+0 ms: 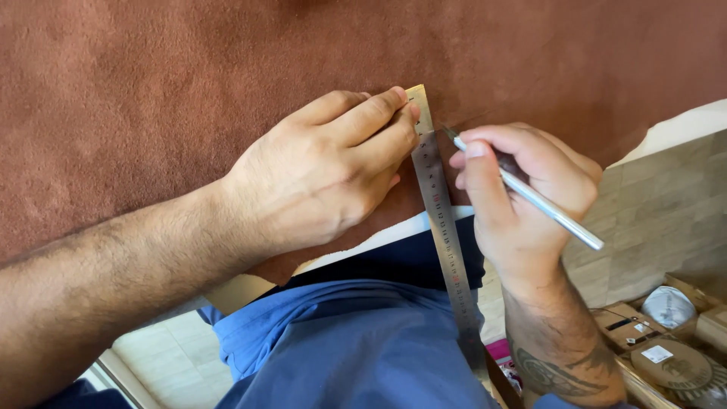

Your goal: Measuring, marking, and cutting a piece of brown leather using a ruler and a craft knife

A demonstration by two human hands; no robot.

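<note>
Steel ruler flat on brown leather, silver pen tilted

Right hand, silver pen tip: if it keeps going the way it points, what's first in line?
The right hand aims its slim silver pen up-left. Likely first is the reddish-brown suede sheet beside the steel ruler; contact unclear.
</note>
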